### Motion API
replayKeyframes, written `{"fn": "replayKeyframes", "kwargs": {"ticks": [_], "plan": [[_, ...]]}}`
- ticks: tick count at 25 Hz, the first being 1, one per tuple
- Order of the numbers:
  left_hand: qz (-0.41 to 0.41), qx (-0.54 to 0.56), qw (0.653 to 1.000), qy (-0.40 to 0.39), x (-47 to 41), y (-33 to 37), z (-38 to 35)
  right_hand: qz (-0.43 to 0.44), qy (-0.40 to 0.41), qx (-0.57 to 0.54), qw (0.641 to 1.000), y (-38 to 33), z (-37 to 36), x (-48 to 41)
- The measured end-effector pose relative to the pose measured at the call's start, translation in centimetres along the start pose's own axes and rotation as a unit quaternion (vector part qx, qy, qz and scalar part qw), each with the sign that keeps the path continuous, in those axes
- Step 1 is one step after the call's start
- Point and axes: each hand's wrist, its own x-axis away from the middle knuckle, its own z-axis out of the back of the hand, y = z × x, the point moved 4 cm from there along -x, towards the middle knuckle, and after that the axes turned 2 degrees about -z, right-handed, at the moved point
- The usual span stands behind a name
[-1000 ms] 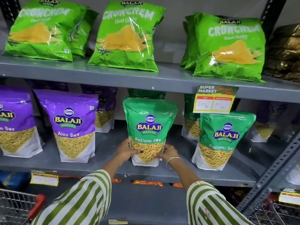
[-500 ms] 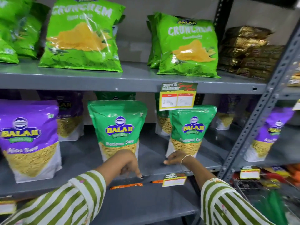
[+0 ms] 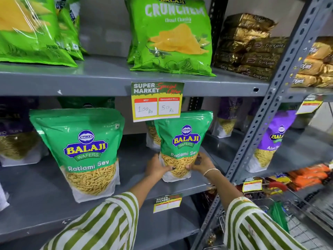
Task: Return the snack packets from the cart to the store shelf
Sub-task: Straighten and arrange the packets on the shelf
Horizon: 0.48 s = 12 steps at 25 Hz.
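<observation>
Two green Balaji Wafers "Ratlami Sev" pouches stand in front on the grey middle shelf [image 3: 45,192]. The left hand [image 3: 157,167] and right hand [image 3: 202,164] clasp the right-centre pouch [image 3: 182,141] by its lower sides; the other pouch [image 3: 86,150] stands left of centre. Above hangs a "Super Market" tag [image 3: 157,101]: 100 Rs, 50 Rs.

both arms outstretched; left hand [image 3: 157,167] and right hand [image 3: 201,164] cupped inward
</observation>
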Motion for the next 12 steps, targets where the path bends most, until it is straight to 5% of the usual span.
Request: {"fn": "replayKeyframes", "kwargs": {"ticks": [5, 8, 10, 12], "plan": [[-0.002, -0.040, 0.999, 0.035, -0.1, 0.3, -0.3, 0.001, -0.010, -0.022, 1.000, -0.7, 0.2, 0.6], [0.014, -0.033, 0.999, -0.015, 0.1, -0.6, -0.2, -0.043, -0.050, 0.135, 0.989, -1.1, 0.1, 0.7], [0.026, -0.058, 0.993, -0.095, 1.4, -1.4, 0.9, -0.132, -0.143, 0.349, 0.917, -1.4, -0.8, 1.4], [0.011, -0.106, 0.988, -0.109, 3.5, -2.8, 3.5, -0.202, -0.247, 0.383, 0.867, -2.6, -3.6, 2.7]]}}
